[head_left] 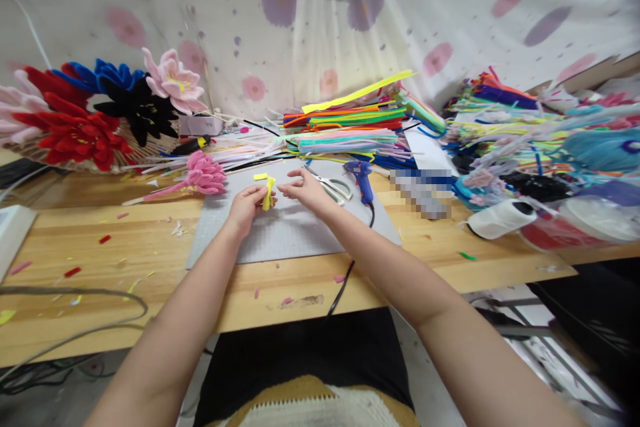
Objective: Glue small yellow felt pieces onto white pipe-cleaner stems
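Pinching the yellow strip [269,195] lightly in our left hand [245,209], we best hold our right hand [313,193] spread nearby.

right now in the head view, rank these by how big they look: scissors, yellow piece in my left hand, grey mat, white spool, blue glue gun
1. Grey mat
2. White spool
3. Blue glue gun and scissors: too alike to rank
4. Yellow piece in your left hand

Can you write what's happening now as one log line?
left hand: pinching yellow piece | right hand: nearby, empty | gray mat: scissors, blue glue gun | mat's left edge: pink flower
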Demonstrator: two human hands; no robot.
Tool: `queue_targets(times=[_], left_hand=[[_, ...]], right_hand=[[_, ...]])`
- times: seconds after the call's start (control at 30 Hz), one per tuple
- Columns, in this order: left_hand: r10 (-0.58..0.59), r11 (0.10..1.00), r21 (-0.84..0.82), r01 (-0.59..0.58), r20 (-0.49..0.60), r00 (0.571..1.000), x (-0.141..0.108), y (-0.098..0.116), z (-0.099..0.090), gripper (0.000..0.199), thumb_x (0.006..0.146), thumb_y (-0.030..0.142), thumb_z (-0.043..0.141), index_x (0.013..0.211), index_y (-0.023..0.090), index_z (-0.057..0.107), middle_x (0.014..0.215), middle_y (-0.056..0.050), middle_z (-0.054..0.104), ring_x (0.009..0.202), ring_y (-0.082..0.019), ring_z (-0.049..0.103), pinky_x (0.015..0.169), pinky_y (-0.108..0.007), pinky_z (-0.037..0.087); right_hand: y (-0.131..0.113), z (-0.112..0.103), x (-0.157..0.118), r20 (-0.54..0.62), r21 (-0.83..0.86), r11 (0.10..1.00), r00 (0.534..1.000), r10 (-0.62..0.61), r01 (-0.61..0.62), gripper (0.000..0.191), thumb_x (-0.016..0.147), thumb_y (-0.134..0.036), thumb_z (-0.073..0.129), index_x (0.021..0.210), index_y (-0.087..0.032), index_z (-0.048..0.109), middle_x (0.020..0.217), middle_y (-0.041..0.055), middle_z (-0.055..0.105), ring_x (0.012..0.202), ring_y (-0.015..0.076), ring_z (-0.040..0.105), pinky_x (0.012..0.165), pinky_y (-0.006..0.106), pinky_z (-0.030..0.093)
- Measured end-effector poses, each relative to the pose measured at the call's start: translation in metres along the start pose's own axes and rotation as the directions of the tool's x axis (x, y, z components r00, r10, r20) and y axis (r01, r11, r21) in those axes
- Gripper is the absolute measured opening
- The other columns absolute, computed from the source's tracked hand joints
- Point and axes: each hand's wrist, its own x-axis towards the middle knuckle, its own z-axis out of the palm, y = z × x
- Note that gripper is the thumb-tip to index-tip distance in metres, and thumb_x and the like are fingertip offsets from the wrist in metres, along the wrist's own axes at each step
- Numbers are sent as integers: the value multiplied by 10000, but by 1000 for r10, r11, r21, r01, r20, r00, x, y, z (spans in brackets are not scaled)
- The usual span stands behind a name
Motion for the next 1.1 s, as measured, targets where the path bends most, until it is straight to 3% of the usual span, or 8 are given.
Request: queue_targets(times=[0.13,0.33,0.47,0.63,0.73,0.97,1.1], left_hand=[[24,996,82,-28,46,999,-1,-1,-2,322,546,388,738,718,134,641,639,-17,636,592,-126,600,634,-258,470],[-22,992,122,21,8,1000,-2,0,-1,449,440,445,780,737,127,671,643,-33,658,610,-152,614,633,-274,471],[-37,991,130,31,48,998,-1,-1,-2,441,488,458,760,760,119,681,692,-63,684,667,-172,630,660,-289,485],[-107,991,93,94,143,984,0,-2,-2,380,659,461,653,814,114,675,770,-102,701,730,-182,650,680,-290,497],[-86,996,49,79,148,985,1,-3,-2,331,704,408,631,851,114,666,797,-103,699,753,-171,653,713,-283,493],[-52,997,58,46,113,992,3,-6,-3,368,620,412,705,859,133,672,815,-70,684,717,-154,639,740,-297,490],[13,981,190,-30,89,996,3,-8,-1,470,574,507,699,862,136,683,803,-50,671,681,-138,594,707,-286,475]], right_hand=[[0,20,5,-30,183,981,997,65,-58,382,666,-222,679,926,-177,402,665,-41,568,590,76,552,654,243,461],[8,24,18,-111,199,978,993,-32,54,389,618,-139,663,905,-187,404,647,-68,560,556,75,555,627,241,459],[13,22,22,-141,139,984,986,-92,111,378,609,-170,668,887,-193,413,643,-72,565,559,80,563,638,252,466],[9,17,20,-155,103,988,983,-94,110,378,600,-184,674,887,-198,427,647,-77,558,581,87,571,643,260,471],[8,15,20,-138,127,985,985,-103,121,374,594,-181,679,879,-197,437,643,-73,553,601,93,575,646,261,470],[10,14,24,-109,230,969,992,-65,89,372,580,-176,683,855,-192,432,629,-72,544,590,85,559,646,256,470],[15,15,28,-133,200,973,987,-90,116,385,572,-212,689,860,-195,435,637,-69,550,594,86,549,640,255,461]])
